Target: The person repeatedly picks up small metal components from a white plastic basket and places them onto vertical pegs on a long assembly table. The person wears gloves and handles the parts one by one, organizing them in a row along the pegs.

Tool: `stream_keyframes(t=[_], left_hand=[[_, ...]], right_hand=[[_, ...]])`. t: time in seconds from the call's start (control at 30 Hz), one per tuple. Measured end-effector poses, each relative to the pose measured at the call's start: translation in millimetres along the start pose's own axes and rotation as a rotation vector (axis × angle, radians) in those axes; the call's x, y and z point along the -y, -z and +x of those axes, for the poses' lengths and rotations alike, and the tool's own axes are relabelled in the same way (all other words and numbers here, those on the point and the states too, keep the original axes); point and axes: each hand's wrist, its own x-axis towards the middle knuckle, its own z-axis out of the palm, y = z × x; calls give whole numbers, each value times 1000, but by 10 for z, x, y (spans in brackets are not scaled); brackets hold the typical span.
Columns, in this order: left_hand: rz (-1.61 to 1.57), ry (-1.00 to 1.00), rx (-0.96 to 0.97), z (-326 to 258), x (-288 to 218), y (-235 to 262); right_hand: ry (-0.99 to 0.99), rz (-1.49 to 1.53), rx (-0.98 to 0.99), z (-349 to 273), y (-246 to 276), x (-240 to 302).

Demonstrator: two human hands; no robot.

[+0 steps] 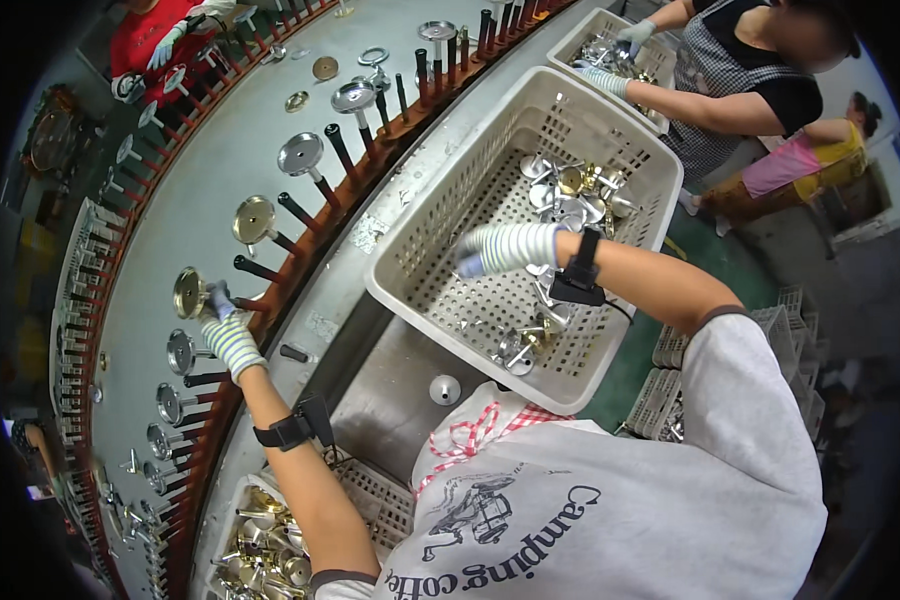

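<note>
Fingers (218, 300) pinch brass disc (188, 292) — rack's edge.

Striped knit gloves on both hands (232, 340) (505, 248) (black wrist straps), white apron.

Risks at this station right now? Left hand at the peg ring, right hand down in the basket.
1. The left hand holds a brass disc part at a dark peg; closely spaced neighbouring pegs could catch the striped glove.
2. The right hand reaches into the perforated basket while the view faces the ring, so it might fumble the loose metal parts.
3. A small cone part sits loose near the table edge and may get knocked off.
</note>
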Motion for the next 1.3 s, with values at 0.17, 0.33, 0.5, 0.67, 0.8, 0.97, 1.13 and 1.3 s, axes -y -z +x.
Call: stream_keyframes(t=[0.17,0.33,0.5,0.67,0.8,0.97,1.13,1.3], left_hand=[[52,5,-61,-94,55,355],[-72,47,-119,-55,334,715],[386,11,-151,-327,426,991],[239,-144,233,-1771,-237,31],[520,-89,1317,-2508,180,-318],[507,115,1704,-2708,954,-318],[646,252,1769,-2872,1390,-238],[535,336,1673,-2922,1343,-10]], right_hand=[[-144,-490,544,125,-982,-865],[12,-679,801,98,-1378,-875],[50,-819,719,-19,-1494,-872],[105,-852,688,-55,-1437,-842],[104,-912,766,-40,-1493,-769],[121,-864,813,-187,-1416,-588],[122,-505,805,-33,-1648,-1196],[95,-222,718,106,-1913,-1365]])
